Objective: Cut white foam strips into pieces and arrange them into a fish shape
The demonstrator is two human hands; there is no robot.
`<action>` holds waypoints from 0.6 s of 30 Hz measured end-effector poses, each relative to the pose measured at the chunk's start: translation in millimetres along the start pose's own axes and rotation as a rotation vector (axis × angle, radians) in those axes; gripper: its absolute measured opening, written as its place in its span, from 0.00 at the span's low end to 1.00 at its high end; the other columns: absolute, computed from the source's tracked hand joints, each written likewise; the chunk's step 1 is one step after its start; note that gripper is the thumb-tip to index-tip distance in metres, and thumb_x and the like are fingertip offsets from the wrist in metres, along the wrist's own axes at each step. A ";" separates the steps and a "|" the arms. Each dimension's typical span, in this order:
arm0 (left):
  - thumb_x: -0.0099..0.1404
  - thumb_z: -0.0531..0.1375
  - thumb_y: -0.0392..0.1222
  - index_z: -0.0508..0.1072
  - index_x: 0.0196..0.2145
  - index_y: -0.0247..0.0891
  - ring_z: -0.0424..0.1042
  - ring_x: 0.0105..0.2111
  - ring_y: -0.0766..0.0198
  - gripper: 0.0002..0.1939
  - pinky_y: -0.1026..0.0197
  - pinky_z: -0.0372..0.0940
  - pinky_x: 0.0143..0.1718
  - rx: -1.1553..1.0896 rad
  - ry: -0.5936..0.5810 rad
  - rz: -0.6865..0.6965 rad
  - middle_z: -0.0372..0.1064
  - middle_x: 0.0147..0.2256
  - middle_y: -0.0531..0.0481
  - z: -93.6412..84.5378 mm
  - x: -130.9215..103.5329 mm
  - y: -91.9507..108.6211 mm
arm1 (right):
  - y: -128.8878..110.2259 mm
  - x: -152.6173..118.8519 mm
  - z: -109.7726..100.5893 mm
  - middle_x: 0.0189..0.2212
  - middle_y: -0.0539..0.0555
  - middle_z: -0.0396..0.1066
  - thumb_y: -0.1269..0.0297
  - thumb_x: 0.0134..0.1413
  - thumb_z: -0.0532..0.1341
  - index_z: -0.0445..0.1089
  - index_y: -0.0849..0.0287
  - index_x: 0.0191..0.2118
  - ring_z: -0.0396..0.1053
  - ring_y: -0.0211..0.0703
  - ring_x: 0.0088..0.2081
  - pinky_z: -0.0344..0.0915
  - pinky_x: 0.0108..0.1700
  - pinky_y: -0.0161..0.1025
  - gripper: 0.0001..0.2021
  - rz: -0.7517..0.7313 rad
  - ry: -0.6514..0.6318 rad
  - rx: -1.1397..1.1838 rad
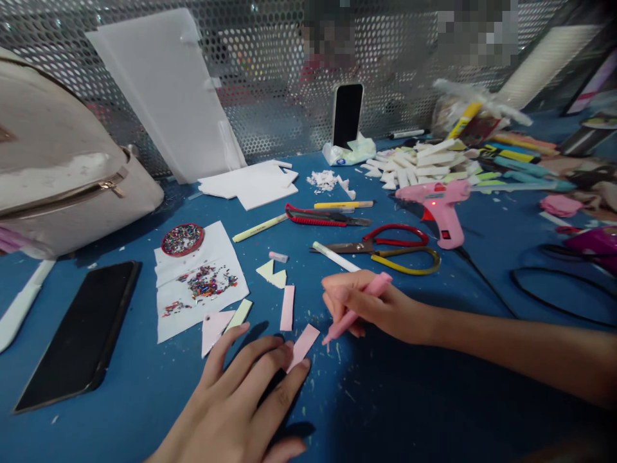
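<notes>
My right hand (369, 305) grips a pink marker (359, 310), its tip pointing down just right of a small pink strip (304, 343). My left hand (245, 389) lies palm down with fingers spread, and two fingertips rest on the lower end of that strip. A second pink strip (288, 308) lies just above it. Near the left fingertips are a pink triangular piece (214, 326) and a pale green strip (240, 314). Small pale green cut pieces (272, 274) and a pink marker cap (278, 257) lie farther up. A pale pen (336, 256) is beside the right hand.
Scissors (371, 247), a red cutter knife (313, 217) and a pink glue gun (441, 206) with its cord lie beyond the right hand. Beads (207, 283) sit on white paper at left, near a black phone (80, 337). White strips (419, 164) are heaped at back right.
</notes>
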State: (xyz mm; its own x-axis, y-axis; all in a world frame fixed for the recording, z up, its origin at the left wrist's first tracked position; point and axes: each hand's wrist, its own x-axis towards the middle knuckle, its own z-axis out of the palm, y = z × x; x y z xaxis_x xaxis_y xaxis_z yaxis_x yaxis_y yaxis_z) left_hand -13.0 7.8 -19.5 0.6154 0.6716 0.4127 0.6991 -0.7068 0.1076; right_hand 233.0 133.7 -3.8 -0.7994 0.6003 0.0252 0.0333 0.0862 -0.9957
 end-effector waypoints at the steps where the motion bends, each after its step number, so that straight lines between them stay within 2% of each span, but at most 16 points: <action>1: 0.75 0.50 0.56 0.73 0.56 0.41 0.65 0.54 0.57 0.24 0.49 0.34 0.70 0.002 -0.005 0.000 0.73 0.48 0.49 0.3 -0.7 -0.1 | 0.1 0.0 0.0 0.25 0.50 0.63 0.48 0.69 0.54 0.70 0.65 0.28 0.63 0.31 0.23 0.58 0.24 0.31 0.26 0.001 0.006 0.009; 5: 0.76 0.50 0.56 0.72 0.58 0.40 0.64 0.55 0.56 0.24 0.48 0.34 0.70 0.022 -0.032 0.029 0.73 0.49 0.49 -1.5 0.0 -2.4 | -1.7 0.3 1.3 0.26 0.49 0.63 0.48 0.68 0.56 0.69 0.65 0.29 0.65 0.32 0.24 0.61 0.27 0.31 0.24 0.017 -0.019 0.034; 11: 0.74 0.51 0.58 0.71 0.59 0.37 0.63 0.56 0.53 0.27 0.45 0.32 0.70 0.074 -0.090 0.111 0.72 0.50 0.45 -6.7 4.3 -4.2 | 0.2 0.9 0.4 0.24 0.50 0.63 0.47 0.68 0.55 0.69 0.64 0.27 0.62 0.32 0.23 0.58 0.24 0.31 0.25 -0.006 -0.022 0.025; 13: 0.74 0.50 0.59 0.70 0.60 0.38 0.63 0.56 0.54 0.28 0.45 0.32 0.70 0.093 -0.086 0.109 0.73 0.50 0.45 -10.3 4.4 -3.4 | 2.0 1.1 -1.4 0.23 0.49 0.63 0.47 0.69 0.53 0.68 0.64 0.26 0.60 0.31 0.20 0.55 0.22 0.31 0.27 -0.042 0.052 0.043; 16: 0.75 0.47 0.60 0.69 0.60 0.42 0.62 0.58 0.56 0.27 0.44 0.32 0.70 0.127 -0.098 0.087 0.72 0.54 0.46 -18.1 4.4 -5.8 | 2.7 1.2 -3.2 0.20 0.48 0.64 0.49 0.69 0.52 0.67 0.62 0.27 0.59 0.31 0.19 0.53 0.20 0.30 0.23 -0.040 0.217 0.057; 18: 0.75 0.48 0.58 0.70 0.59 0.44 0.63 0.58 0.55 0.25 0.44 0.33 0.70 0.154 -0.057 0.048 0.72 0.54 0.46 -23.4 5.2 -11.9 | 1.8 1.0 -3.2 0.18 0.48 0.64 0.52 0.68 0.52 0.66 0.61 0.27 0.59 0.31 0.19 0.53 0.20 0.30 0.22 -0.024 0.284 0.023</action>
State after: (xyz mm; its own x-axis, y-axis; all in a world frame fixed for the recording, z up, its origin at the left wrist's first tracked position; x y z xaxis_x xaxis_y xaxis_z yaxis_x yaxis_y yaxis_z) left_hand -26.6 14.4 2.5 0.6658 0.6527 0.3616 0.7135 -0.6987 -0.0525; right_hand 234.1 137.0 -5.3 -0.5999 0.7971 0.0692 0.0007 0.0871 -0.9962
